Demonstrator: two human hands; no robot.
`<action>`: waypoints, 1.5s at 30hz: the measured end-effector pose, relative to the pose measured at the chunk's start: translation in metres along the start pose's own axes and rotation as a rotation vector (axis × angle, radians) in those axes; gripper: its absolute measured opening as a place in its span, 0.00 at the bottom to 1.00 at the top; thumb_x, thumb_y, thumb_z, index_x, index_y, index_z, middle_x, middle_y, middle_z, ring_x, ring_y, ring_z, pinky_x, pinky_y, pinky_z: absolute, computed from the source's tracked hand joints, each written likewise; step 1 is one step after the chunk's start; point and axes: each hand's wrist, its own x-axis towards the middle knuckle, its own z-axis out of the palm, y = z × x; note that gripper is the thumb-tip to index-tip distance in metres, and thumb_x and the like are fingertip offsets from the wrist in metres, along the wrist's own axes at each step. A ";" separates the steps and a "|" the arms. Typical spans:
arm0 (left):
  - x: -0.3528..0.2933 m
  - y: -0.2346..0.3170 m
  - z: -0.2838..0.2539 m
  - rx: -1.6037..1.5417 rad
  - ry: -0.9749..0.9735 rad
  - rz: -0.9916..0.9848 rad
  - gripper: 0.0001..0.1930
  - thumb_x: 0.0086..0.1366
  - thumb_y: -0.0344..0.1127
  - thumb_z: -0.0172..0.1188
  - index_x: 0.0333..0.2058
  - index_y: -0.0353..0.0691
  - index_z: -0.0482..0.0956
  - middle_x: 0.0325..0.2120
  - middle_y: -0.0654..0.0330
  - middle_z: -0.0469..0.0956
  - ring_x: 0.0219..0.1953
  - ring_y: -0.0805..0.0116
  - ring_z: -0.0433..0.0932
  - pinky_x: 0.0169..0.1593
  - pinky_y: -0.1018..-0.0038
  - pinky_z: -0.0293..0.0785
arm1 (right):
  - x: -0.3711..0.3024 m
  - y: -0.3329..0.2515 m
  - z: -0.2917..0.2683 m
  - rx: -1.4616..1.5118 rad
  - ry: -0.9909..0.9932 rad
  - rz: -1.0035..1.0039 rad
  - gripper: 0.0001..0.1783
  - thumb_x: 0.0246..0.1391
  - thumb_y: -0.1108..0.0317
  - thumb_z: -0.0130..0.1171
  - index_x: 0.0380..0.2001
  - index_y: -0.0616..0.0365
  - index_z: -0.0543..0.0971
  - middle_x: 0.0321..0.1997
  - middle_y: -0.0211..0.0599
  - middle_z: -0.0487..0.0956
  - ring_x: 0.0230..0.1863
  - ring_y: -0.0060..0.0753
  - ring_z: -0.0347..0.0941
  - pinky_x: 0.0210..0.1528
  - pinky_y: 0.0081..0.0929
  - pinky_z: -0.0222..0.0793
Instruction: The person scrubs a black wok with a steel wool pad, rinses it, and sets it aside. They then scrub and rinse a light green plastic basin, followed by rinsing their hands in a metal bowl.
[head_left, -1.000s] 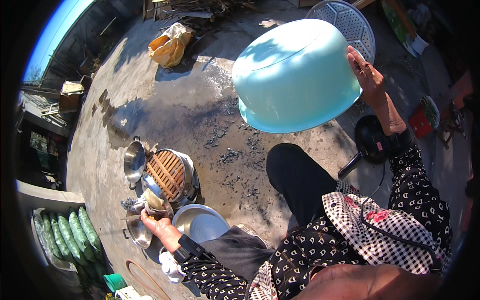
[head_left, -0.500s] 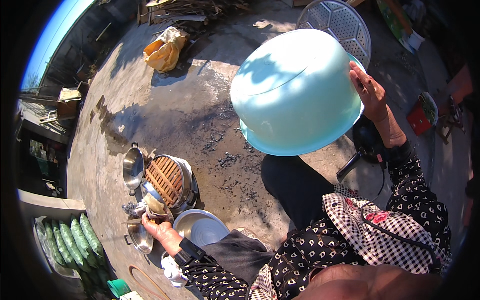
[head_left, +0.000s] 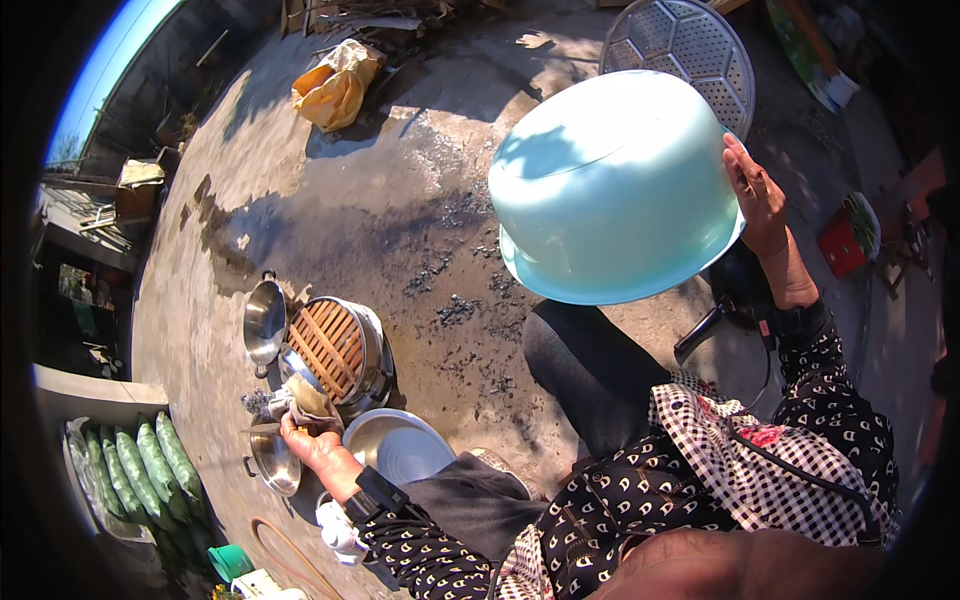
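Note:
My right hand (head_left: 762, 205) grips the rim of a large light-blue basin (head_left: 610, 190) at its right side. The basin is tilted in the air, its rounded outside turned up and its inside hidden. Low on the left, my left hand (head_left: 318, 450) is closed on a crumpled beige and grey cloth (head_left: 305, 402). Beneath and around this hand stand a small metal pan (head_left: 277, 465), a metal basin (head_left: 430, 432) and a pot with a slatted wooden rack (head_left: 325, 345) on top.
A two-handled metal pan (head_left: 265, 325) stands left of the rack. A black frying pan (head_left: 730, 290) lies beside my right arm, and a perforated metal steamer tray (head_left: 690, 60) lies behind the basin. Farther off are a yellow sack (head_left: 335, 85), a red box (head_left: 845, 245) and green bagged rolls (head_left: 140, 470).
My right hand and the light-blue basin have shifted a little to the right. My left hand still holds the cloth in nearly the same place.

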 end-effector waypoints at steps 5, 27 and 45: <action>-0.002 0.000 0.002 -0.001 -0.043 -0.046 0.18 0.60 0.42 0.58 0.48 0.44 0.80 0.46 0.61 0.82 0.47 0.58 0.81 0.50 0.57 0.78 | -0.005 0.002 0.001 0.014 -0.027 0.033 0.29 0.60 0.79 0.57 0.65 0.52 0.70 0.63 0.47 0.75 0.56 0.50 0.79 0.51 0.37 0.81; -0.093 -0.048 0.076 -0.046 -0.408 -0.084 0.12 0.62 0.21 0.55 0.43 0.36 0.80 0.36 0.60 0.81 0.38 0.68 0.83 0.45 0.72 0.83 | 0.058 -0.045 0.059 0.268 -0.008 -0.174 0.31 0.58 0.78 0.60 0.66 0.57 0.70 0.63 0.48 0.75 0.63 0.50 0.74 0.62 0.42 0.73; -0.156 -0.038 0.106 0.274 -0.744 0.059 0.30 0.58 0.27 0.71 0.57 0.39 0.67 0.41 0.62 0.78 0.40 0.75 0.79 0.44 0.76 0.78 | 0.104 -0.103 0.042 0.242 0.039 -0.357 0.21 0.59 0.78 0.61 0.56 0.56 0.80 0.58 0.42 0.81 0.57 0.43 0.79 0.56 0.38 0.79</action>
